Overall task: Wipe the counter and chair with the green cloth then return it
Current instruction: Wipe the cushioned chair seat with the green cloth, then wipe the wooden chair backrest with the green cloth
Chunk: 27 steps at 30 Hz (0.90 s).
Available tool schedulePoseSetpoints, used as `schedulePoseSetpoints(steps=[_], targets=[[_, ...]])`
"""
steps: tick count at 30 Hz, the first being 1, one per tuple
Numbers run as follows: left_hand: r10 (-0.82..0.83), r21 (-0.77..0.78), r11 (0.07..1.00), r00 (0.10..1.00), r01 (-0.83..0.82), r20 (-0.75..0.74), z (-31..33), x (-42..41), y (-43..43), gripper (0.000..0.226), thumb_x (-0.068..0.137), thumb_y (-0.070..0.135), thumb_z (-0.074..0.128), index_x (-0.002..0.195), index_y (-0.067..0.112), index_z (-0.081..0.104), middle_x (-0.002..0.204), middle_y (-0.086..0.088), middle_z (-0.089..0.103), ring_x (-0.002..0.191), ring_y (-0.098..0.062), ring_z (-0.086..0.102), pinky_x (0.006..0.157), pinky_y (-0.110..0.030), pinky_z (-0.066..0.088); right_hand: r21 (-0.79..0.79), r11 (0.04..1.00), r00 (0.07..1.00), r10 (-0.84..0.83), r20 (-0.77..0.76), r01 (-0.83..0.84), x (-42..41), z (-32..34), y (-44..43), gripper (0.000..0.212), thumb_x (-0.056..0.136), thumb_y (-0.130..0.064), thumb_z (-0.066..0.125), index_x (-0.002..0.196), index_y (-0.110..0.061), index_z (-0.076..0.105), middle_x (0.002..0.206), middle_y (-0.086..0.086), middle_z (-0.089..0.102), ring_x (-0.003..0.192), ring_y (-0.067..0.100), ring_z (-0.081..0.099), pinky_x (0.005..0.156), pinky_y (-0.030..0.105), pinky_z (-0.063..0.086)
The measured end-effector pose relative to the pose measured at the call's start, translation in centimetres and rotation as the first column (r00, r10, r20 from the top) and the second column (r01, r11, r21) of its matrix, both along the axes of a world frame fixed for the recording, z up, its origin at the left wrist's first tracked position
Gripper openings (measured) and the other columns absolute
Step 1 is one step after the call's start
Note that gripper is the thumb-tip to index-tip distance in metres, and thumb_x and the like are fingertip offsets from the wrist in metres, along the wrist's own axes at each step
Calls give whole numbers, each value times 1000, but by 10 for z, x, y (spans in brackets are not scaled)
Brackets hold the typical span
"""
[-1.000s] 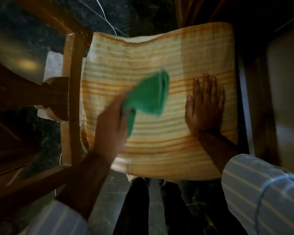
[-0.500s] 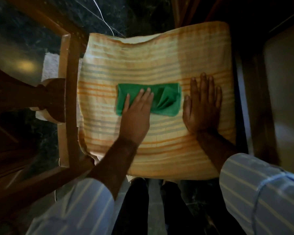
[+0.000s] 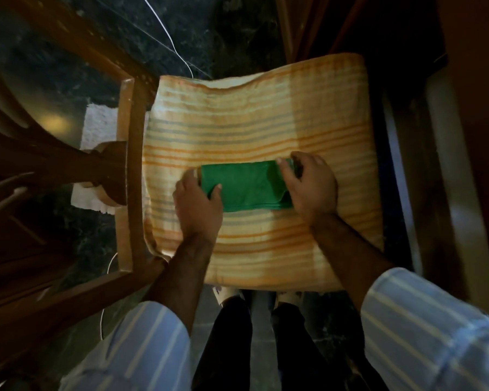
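Green cloth lies folded into a flat band across the middle of the striped cushion, its long side running left to right. My left hand is at the cloth's left end: the thumb presses down on top of the fabric near its lower left corner, and the fingers curl around the end edge, so they are pinched on the cloth there. My right hand is at the right end, where the fabric bunches into a rolled fold; the thumb lies along the top of that fold and the fingers close over the far corner, clamped on the cloth as well. Both palms sit low, close to the cushion.

The cushion is orange and cream with thin blue-grey lines and covers the seat of a wooden chair, whose frame shows along the left side. My blue striped sleeves are pushed up the forearms, and my dark trousers show below the cushion's near edge. A thin white cord runs across the dark stone floor beyond the chair. Left of the chair frame a pale, rough-textured piece lies on the floor; I cannot tell what it is.
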<state>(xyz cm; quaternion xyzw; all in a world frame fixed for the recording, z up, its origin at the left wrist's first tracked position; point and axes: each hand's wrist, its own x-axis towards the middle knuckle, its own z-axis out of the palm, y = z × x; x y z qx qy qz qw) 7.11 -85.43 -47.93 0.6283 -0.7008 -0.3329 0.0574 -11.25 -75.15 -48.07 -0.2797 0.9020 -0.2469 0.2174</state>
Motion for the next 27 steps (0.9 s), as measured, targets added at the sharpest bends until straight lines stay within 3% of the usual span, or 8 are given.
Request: schedulePoseSetpoints(steps=[4, 8, 12, 16, 20, 22, 24, 27], targets=[[178, 310, 941, 979, -138, -104, 0, -9, -23, 44, 86, 23, 79, 123, 8, 62, 115, -8, 72, 97, -24, 68, 84, -32, 55, 70, 965, 907, -260, 330, 252, 7, 6, -11, 60, 76, -44, 90, 123, -18, 63, 116, 4, 76, 107, 26, 73, 91, 38, 61], [334, 568, 815, 895, -115, -297, 12, -9, -36, 28, 90, 6, 72, 117, 3, 72, 99, -10, 75, 102, -37, 73, 80, -36, 60, 158, 881, 581, -420, 697, 447, 4, 13, -9, 46, 75, -18, 92, 113, -3, 70, 117, 16, 77, 100, 31, 75, 91, 43, 64], [245, 465, 883, 901, -56, -358, 46, 3, -32, 23, 93, 11, 71, 116, 7, 73, 103, -10, 76, 100, -32, 74, 92, -46, 60, 85, 871, 487, -348, 801, 483, 12, 43, 1, 33, 84, -16, 85, 113, -4, 78, 110, 15, 81, 77, 18, 79, 65, 25, 63], [134, 143, 986, 922, -87, -364, 101, 10, -36, 32, 99, 34, 64, 119, 11, 73, 112, -9, 77, 91, -10, 72, 86, -37, 60, -73, 881, 514, -204, 833, 468, 12, 93, -14, 31, 91, -19, 79, 120, -7, 76, 115, 12, 81, 105, 28, 78, 89, 37, 64], [68, -157, 979, 940, -127, -335, 187, 13, -61, 44, 96, 52, 59, 124, 21, 71, 113, 2, 77, 100, -12, 71, 81, -23, 60, -234, 884, 515, -10, 857, 405, 11, 161, -49, 21, 97, -15, 71, 117, -16, 75, 111, 2, 82, 101, 17, 79, 78, 29, 63], [24, -260, 959, 945, -115, -327, 232, 15, -75, 38, 96, 48, 61, 121, 23, 72, 112, 2, 77, 94, -7, 70, 73, -11, 55, -273, 876, 517, 32, 856, 398, 13, 190, -69, 24, 98, -12, 68, 122, -14, 72, 120, 7, 79, 108, 23, 76, 89, 40, 63], [-1, -213, 974, 944, -73, -330, 277, 19, -89, 25, 97, 42, 63, 118, 30, 69, 107, 4, 75, 87, -10, 74, 66, -28, 62, -286, 878, 524, 48, 850, 384, 19, 215, -89, 29, 99, -7, 66, 128, -9, 67, 125, 12, 76, 114, 29, 74, 100, 49, 61], [-56, -164, 986, 972, 18, -229, 337, 33, -111, 25, 98, 35, 64, 123, 33, 63, 96, 16, 67, 73, 2, 72, 52, -23, 60, -303, 865, 509, 65, 858, 401, 40, 243, -117, 31, 99, -3, 65, 130, -8, 64, 121, 9, 75, 110, 27, 75, 87, 41, 65]])
